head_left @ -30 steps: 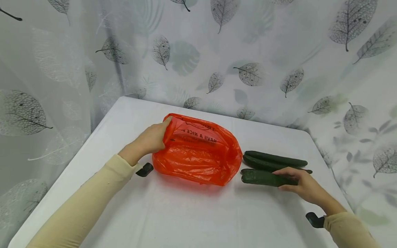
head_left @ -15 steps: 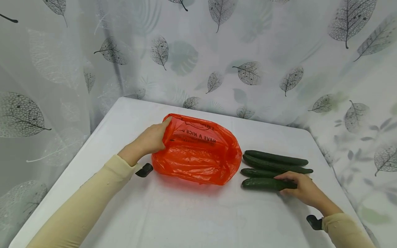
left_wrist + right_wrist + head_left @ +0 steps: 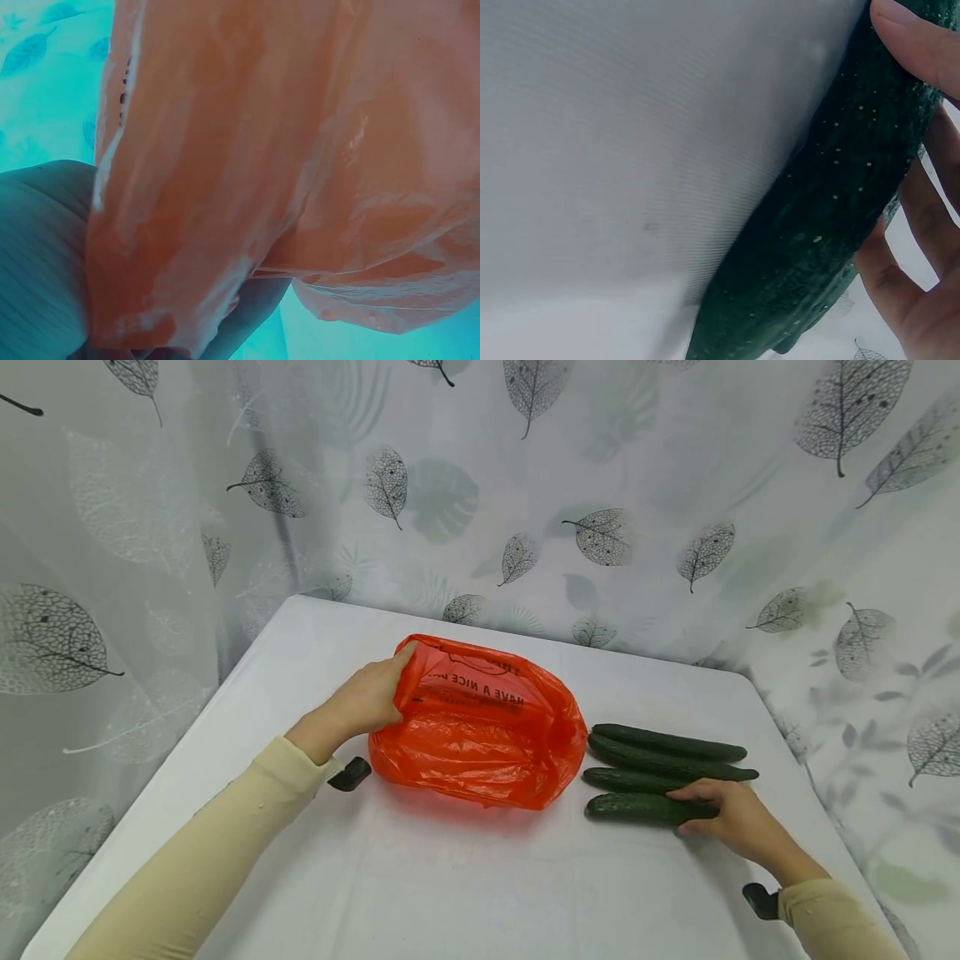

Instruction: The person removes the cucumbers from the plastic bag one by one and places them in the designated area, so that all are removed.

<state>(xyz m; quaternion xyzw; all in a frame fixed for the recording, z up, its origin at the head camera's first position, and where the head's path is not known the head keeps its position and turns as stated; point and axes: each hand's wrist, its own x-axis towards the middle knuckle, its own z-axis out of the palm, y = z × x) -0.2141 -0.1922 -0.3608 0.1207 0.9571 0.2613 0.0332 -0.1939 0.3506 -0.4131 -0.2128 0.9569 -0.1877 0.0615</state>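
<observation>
My left hand (image 3: pixel 362 700) grips the left edge of a red plastic bag (image 3: pixel 472 752), whose mouth gapes toward me with mirrored print inside. In the left wrist view the bag (image 3: pixel 225 150) fills most of the picture and hides some fingers. On the right, my right hand (image 3: pixel 738 820) holds the right end of the nearest cucumber (image 3: pixel 637 808), thumb on the near side and fingers on the far side. The right wrist view has this cucumber (image 3: pixel 810 217) lying along the white cloth. Beyond it lie three more: a shorter-looking cucumber (image 3: pixel 626 780), a middle cucumber (image 3: pixel 667 760) and the farthest cucumber (image 3: pixel 667 741).
A white-covered table (image 3: pixel 480 885) bears everything, with its far edge against a leaf-patterned curtain (image 3: pixel 480 485). The cucumbers lie side by side just right of the bag. A dark wrist device (image 3: pixel 350 773) sits under the left sleeve.
My right hand has drawn the nearest cucumber toward me, opening a small gap from the one behind it. Over the last half second it barely moves. The left hand keeps its hold on the bag.
</observation>
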